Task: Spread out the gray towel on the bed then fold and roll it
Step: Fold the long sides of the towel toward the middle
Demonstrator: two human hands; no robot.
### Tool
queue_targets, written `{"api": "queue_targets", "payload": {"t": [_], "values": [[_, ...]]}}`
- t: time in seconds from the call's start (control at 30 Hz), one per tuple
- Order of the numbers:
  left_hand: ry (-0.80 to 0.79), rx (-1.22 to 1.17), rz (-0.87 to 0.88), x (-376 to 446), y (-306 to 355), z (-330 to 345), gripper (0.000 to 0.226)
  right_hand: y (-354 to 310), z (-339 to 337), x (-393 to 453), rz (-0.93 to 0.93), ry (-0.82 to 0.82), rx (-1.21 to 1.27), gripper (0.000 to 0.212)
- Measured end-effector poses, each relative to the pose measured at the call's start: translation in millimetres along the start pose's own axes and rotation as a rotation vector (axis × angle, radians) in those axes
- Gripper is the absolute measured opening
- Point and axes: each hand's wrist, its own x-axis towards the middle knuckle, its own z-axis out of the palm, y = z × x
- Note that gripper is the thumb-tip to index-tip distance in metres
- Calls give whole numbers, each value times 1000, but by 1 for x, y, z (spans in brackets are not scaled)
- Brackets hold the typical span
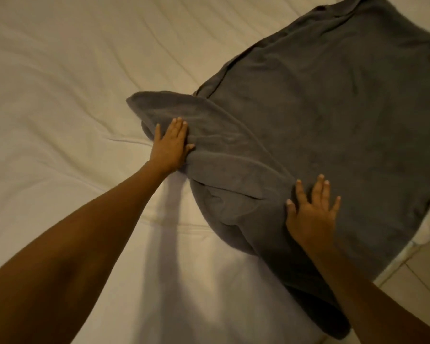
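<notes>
The gray towel (320,115) lies on the white bed (60,95), folded, stretching from the near right to the far upper right. Its near end is turned over into a thick rolled fold running from upper left to lower right. My left hand (170,146) rests flat on the left end of that fold, fingers together, thumb tucked against the cloth. My right hand (310,209) presses flat on the fold's right part with fingers spread. Neither hand closes around the cloth.
Wrinkled white bedding fills the left and middle of the view. The bed's edge runs along the lower right, with pale floor tiles (412,274) beyond it. The towel's right edge reaches that bed edge.
</notes>
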Motion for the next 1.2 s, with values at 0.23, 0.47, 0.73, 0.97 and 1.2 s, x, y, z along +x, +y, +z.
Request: {"api": "queue_targets", "payload": {"t": [0.23,0.47,0.73,0.97,1.2], "values": [[35,-61,-12,-27,-35,26,75,-53,39,-36,-224,-57,61,75],[33,-83,-69,-31,-51,26,74,-62,48,-44,-252,-54,-45,66],[272,-319,-75,-10,-18,-14,43,5,5,-2,10,131,1,58],[72,-415,-94,33,18,-48,58,38,-14,23,220,10,-4,67],[187,-501,-60,16,-6,-19,33,-43,-4,15,-84,106,-3,54]]}}
